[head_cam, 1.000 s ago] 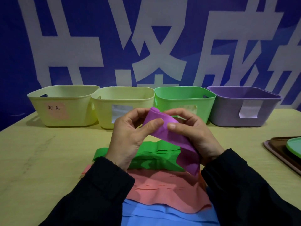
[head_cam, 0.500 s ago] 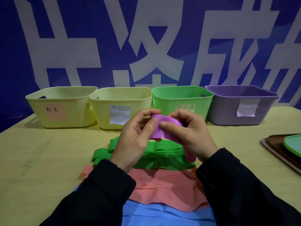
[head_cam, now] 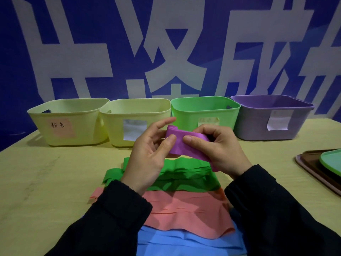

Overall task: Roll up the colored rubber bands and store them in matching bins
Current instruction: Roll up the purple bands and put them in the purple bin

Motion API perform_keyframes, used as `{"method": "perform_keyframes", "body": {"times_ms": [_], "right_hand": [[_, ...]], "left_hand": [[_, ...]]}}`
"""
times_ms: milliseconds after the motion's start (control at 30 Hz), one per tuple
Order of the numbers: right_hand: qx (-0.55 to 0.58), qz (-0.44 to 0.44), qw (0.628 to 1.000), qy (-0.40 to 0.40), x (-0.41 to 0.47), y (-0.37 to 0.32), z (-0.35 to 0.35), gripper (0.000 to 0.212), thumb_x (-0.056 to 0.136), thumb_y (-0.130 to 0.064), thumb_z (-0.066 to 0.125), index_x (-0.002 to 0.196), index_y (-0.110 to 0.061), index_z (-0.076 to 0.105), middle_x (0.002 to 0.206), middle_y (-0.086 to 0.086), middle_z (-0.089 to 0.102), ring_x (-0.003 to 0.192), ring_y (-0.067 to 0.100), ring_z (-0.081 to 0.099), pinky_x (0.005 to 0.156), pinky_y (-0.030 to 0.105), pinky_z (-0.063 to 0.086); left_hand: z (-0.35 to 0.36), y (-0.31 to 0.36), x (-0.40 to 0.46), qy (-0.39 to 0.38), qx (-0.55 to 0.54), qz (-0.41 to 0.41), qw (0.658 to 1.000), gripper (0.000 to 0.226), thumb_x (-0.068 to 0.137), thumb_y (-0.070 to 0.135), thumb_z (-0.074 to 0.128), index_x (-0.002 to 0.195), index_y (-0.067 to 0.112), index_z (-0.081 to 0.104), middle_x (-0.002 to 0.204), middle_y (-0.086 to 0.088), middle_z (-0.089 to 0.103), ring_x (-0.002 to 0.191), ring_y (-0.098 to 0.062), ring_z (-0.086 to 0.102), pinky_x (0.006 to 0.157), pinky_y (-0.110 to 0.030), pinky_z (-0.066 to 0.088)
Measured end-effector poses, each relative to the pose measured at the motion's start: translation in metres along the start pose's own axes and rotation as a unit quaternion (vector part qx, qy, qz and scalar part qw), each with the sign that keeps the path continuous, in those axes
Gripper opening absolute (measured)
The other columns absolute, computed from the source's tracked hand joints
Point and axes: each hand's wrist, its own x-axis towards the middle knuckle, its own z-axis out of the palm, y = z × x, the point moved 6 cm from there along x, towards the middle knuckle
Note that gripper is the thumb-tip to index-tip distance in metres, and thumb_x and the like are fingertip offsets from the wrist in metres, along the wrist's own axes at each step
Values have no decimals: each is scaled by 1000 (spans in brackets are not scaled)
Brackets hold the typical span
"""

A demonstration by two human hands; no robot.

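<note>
Head view: fingers around purple band.

Pale yellow-green counter w/ faint scuff marks on left side. Behind it, blue wall banner w/ big white characters, only partly in view. At right edge: brown tray, a green tray stacked in it, both cut off by frame.

Both hands hold a purple band above the green bands: the left hand pinches its curled end, the right hand grips its length. Behind the green bands on the counter stands a row of four bins, the purple bin rightmost.
</note>
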Motion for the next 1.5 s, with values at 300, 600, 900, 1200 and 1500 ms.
{"method": "perform_keyframes", "body": {"times_ms": [300,600,900,1200,1500], "right_hand": [[24,81,992,-90,-3,5,0,20,78,-17,84,70,-13,67,53,-6,52,44,4,43,42,14,33],[30,54,997,-38,1,6,-20,20,69,-22,84,72,-11,68,58,-3,60,50,8,52,46,18,41],[53,81,995,-38,0,15,-15,18,75,-12,83,77,-8,66,55,-6,59,42,4,46,37,15,32],[197,128,972,6,4,30,-21,26,68,-6,86,80,-10,64,77,8,64,61,20,64,49,24,54],[220,114,968,47,5,33,-19,27,66,-9,81,83,-10,60,70,2,63,55,16,59,46,21,50]], "left_hand": [[-9,1,4,34,11,7,999,31,83,18,71,113,21,65,98,-5,72,83,-13,68,66,-28,59],[-19,5,5,58,-5,14,998,32,85,24,70,117,28,70,109,-1,74,95,-16,70,78,-30,59],[-16,5,3,61,11,28,998,20,89,15,72,107,24,67,95,11,70,84,-14,63,61,-24,51],[-24,1,4,88,9,10,996,30,82,29,73,112,27,70,106,1,75,101,-20,70,83,-36,60],[-13,2,2,56,8,23,998,18,93,12,71,107,21,65,86,7,66,63,-17,53,57,-25,49]]}}
